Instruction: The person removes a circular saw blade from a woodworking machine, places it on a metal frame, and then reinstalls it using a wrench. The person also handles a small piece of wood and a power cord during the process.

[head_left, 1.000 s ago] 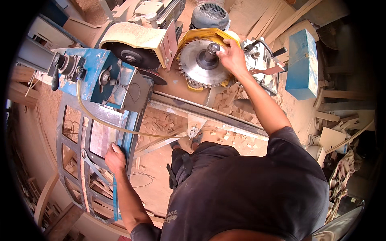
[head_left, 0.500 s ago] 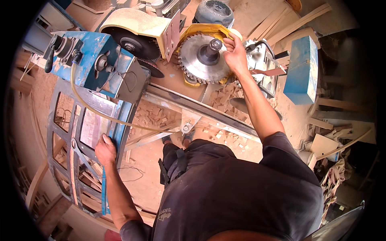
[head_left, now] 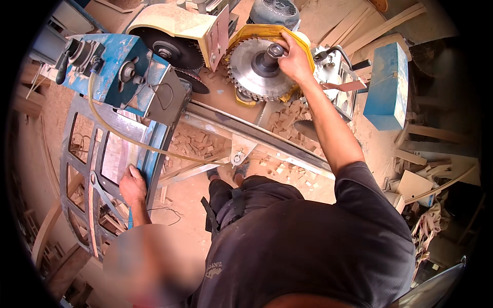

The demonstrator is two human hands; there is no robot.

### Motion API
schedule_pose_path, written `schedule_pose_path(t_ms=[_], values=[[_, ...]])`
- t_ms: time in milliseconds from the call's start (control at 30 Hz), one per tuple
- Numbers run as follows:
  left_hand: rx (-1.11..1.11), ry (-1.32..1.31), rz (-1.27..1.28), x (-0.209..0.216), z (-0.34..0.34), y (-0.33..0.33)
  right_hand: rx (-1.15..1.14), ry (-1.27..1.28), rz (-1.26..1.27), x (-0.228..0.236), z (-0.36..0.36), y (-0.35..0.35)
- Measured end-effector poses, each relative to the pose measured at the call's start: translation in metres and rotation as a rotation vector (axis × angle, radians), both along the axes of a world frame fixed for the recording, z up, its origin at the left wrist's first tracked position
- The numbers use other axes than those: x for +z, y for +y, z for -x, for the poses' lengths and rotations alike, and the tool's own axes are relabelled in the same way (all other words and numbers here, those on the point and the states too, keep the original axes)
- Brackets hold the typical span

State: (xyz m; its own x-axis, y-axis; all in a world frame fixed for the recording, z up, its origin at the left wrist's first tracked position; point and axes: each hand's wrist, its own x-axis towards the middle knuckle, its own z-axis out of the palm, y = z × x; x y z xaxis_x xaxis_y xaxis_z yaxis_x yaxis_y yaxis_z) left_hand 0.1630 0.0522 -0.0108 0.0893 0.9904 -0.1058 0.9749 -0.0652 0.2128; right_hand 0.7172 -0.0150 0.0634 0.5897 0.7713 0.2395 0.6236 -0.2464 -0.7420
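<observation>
Person stands at a sawdust-covered machine, dark T-shirt and dark trousers, seen from above

Left hand is lowest in view, down at the side, resting flat on the rim of a blue-grey metal frame with open cut-outs. Fingers lie loose on the edge, not clamped around anything

A pale hose loops across that frame and runs toward the middle of the machine. Just beyond, a long steel rail crosses diagonally in front of the legs, small wood offcuts scattered under and around it

Right arm stretches up and away over the rail. Right hand is on the toothed saw blade, fingers curled over the dark hub at its centre and the blade's upper edge; whether the grip is tight I cannot tell. Blade sits upright inside a yellow guard, roughly top centre of view

Left of the blade, a cream cover over a dark wheel, then a blue housing with a black lever. Right of the hand, a blue box. Grey motor at the far edge
</observation>
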Motion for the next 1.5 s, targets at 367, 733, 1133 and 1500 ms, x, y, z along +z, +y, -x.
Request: schedule_pose_path(t_ms=[367,733,1133,1500], values=[[0.051,0.034,0.042,0.009,-0.003,-0.004,0.194,-0.406,0.083,0.004,0.007,0.009],[0.112,-0.012,0.046,0.014,-0.002,-0.007,0.198,-0.514,0.389,0.022,-0.003,0.030],[0.170,-0.145,-0.091,0.004,0.014,-0.016,0.278,-0.641,0.220,-0.009,-0.005,0.033],[0.324,-0.453,-0.121,0.001,0.027,-0.016,0.210,-0.583,0.299,-0.036,-0.040,0.036]])
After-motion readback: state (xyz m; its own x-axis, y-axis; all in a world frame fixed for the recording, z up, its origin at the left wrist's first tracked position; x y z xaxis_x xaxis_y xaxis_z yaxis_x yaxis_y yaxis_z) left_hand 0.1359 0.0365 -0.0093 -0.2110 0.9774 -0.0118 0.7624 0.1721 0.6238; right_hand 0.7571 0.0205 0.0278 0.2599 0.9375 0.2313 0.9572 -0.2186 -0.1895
